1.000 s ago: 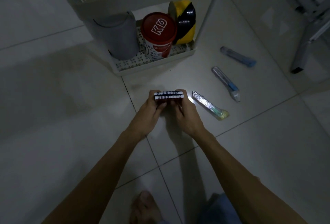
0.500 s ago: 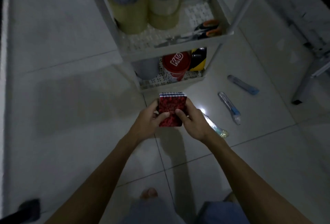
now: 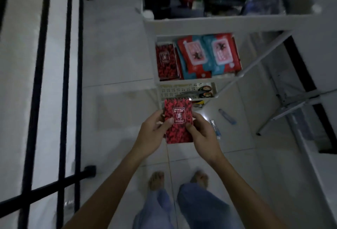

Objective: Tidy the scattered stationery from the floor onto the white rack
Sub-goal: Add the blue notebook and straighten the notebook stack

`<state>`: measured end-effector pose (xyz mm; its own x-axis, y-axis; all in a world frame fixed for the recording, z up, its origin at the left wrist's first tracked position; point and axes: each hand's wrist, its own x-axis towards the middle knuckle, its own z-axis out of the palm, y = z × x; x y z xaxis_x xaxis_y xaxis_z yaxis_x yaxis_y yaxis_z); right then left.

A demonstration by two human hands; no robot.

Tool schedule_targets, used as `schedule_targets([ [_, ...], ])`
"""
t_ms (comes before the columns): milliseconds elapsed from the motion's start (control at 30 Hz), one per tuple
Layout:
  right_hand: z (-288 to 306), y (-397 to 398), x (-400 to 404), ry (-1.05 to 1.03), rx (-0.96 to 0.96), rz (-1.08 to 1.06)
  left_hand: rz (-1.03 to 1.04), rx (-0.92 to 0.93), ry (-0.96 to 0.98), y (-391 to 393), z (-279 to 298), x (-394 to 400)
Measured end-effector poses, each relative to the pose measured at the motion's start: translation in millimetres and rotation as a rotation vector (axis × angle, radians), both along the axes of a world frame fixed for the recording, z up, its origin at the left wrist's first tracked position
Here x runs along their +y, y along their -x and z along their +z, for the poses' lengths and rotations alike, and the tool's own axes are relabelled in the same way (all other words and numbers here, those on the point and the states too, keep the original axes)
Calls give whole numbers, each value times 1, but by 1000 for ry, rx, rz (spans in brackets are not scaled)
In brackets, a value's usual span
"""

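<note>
Dim white tile floor (image 3: pixel 113 137) before the white rack (image 3: pixel 200 25). Left hand (image 3: pixel 153 134) and right hand (image 3: pixel 202 134) pinch a red spiral notepad (image 3: pixel 178 121) by its edges, held above the floor. Probably utility knives (image 3: pixel 227 116) remain underfoot, a stepping hazard.

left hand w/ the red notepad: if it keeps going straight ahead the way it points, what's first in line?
Probably the white rack: the left hand points up-frame with the red notepad, toward the scissors shelf edge. Depth is unclear; it may pass above it.
</note>
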<state>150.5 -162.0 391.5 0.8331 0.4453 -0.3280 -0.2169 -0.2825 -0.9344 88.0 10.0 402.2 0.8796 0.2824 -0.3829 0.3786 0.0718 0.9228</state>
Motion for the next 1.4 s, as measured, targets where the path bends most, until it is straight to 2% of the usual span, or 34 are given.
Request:
schedule_targets([
  [100,35,-22,13,4,-41,12,72,25,-75,-14,30,14],
  [233,41,-71,29,114,-168,-16,207,62,-236,-37,35,35],
  [433,15,-134,79,245,-273,17,191,82,-381,-84,2,47],
  [533,0,-153,105,275,-314,42,145,-1,-468,-102,-11,48],
  [800,-14,-177,147,425,-372,50,230,-13,-655,-125,-38,58],
  [900,-13,-177,153,459,-405,29,258,-20,-677,-128,-39,58],
  [1033,-11,-176,154,614,-510,94,281,34,-686,-132,-36,58],
  [1133,-9,-178,149,659,-520,140,283,53,-684,-132,-33,60],
  [1267,-2,-175,137,631,-514,190,356,85,-658,-125,-28,53],
  [1400,8,-154,88,444,-581,70,499,166,-521,-96,-24,24],
])
